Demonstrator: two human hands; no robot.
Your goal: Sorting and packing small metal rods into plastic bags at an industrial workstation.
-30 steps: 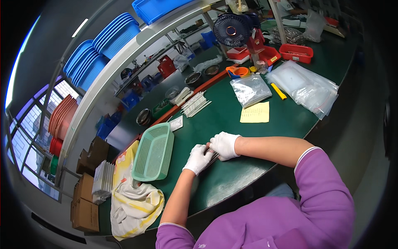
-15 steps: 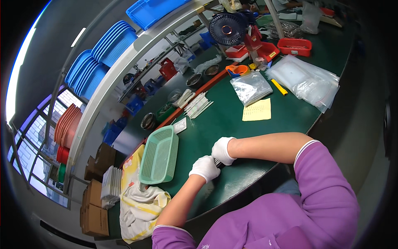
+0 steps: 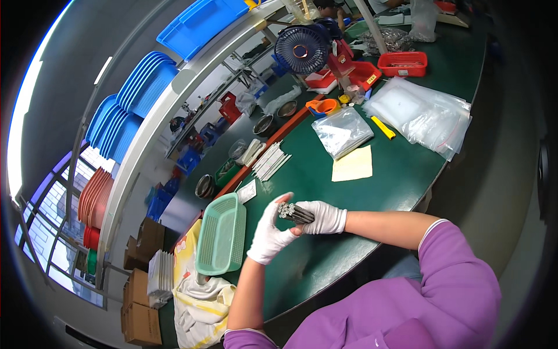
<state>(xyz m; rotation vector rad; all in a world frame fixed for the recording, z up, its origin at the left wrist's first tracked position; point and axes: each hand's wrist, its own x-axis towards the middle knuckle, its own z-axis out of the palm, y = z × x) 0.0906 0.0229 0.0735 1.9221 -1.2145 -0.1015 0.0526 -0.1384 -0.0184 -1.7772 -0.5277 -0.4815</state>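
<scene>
My right hand (image 3: 324, 217), in a white glove, is closed round a bundle of thin dark metal rods (image 3: 296, 213). Their round, pale ends point left, above the green table. My left hand (image 3: 271, 234), also gloved and with bare fingertips showing, curves in a wide C beside those ends. Its thumb lies below the bundle and its fingers above, spread apart; whether they touch the rods I cannot tell. Left of my hands sits a light green plastic basket (image 3: 239, 235) with nothing seen in it.
Beyond my hands lie a yellow paper (image 3: 353, 164), clear plastic bags (image 3: 415, 116), a yellow cutter (image 3: 383, 127) and white strips (image 3: 271, 161). A cloth (image 3: 200, 308) hangs at the near left edge. Farther back stand a dark fan (image 3: 301, 49), orange tape (image 3: 324, 107) and a red basket (image 3: 403, 64).
The bundle has been raised off the table and turned, so its ends now show. My left hand has opened from its closed hold and moved up beside them.
</scene>
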